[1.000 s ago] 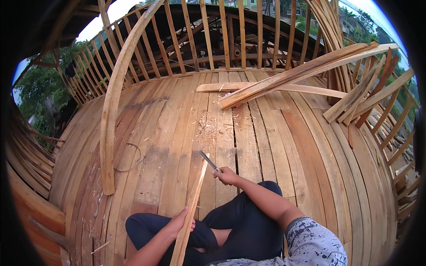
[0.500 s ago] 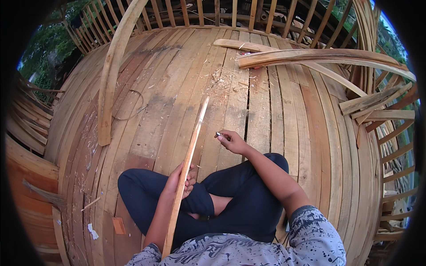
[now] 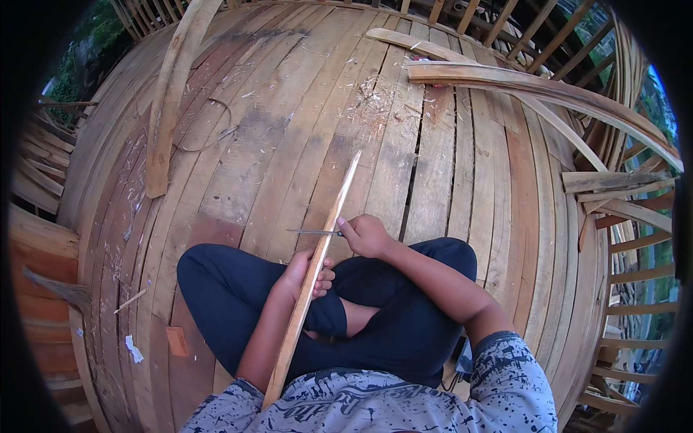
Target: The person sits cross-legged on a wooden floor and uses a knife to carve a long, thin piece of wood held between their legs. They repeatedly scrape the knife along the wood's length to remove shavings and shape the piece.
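Observation:
A long, thin wooden strip [image 3: 307, 296] slants up and away from my lap, its far end narrowing to a pale point. My left hand [image 3: 310, 275] is wrapped round it above my crossed legs. Just beyond, my right hand [image 3: 364, 236] grips a knife [image 3: 312, 232], its thin blade lying across the strip and sticking out to the left. The right thumb rests against the strip's edge. My fingers hide the knife's handle.
Wood shavings [image 3: 375, 101] litter the plank floor [image 3: 289, 180] ahead. A curved board [image 3: 167, 123] lies at the left, and long boards [image 3: 520, 79] at the far right. A small reddish wood block [image 3: 177, 340] and a white scrap [image 3: 133, 349] lie left of my knee. Slatted railings [image 3: 639, 310] border the floor.
My right hand has moved left and nearer, bringing the knife from beside the strip onto it. The left hand keeps its hold. The view has shifted slightly downward.

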### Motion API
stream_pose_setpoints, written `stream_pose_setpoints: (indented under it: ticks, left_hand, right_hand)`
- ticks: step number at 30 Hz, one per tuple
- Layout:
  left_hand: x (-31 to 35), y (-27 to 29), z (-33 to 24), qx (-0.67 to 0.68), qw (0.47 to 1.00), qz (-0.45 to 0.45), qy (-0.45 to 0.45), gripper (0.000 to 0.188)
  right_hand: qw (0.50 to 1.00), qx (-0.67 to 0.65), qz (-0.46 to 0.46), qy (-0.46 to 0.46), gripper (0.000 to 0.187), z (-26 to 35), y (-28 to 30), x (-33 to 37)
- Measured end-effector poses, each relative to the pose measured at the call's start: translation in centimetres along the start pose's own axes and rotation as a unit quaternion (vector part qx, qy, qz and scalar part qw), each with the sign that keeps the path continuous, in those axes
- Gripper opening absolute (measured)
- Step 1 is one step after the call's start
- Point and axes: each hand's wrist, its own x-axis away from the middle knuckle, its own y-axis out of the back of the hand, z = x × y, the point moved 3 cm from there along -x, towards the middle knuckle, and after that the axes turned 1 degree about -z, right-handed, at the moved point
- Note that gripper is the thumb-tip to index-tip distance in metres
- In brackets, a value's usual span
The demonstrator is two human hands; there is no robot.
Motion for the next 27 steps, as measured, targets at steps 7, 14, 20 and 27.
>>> stream_pose_setpoints:
  ticks: [7, 14, 20, 27]
  left_hand:
    - [-0.5, 1.1, 1.0, 0.144, 0.979, 0.145, 0.021, 0.032]
    - [-0.9, 1.4, 1.0, 0.226, 0.942, 0.245, 0.026, 0.026]
    - [-1.6, 0.6, 2.4, 0.072, 0.993, 0.083, 0.036, 0.034]
    - [-1.2, 1.6, 1.8, 0.011, 1.0, 0.001, -0.01, 0.037]
  right_hand:
    - [0.989, 0.103, -0.081, 0.063, 0.045, 0.3, -1.8, -1.4]
    - [0.969, 0.137, -0.152, 0.142, 0.042, -0.7, -2.4, -2.8]
    - [0.884, 0.404, -0.211, -0.108, 0.045, -14.2, 5.1, -6.5]
    - [0.931, 0.178, -0.144, -0.283, 0.068, -13.6, 5.1, -6.0]
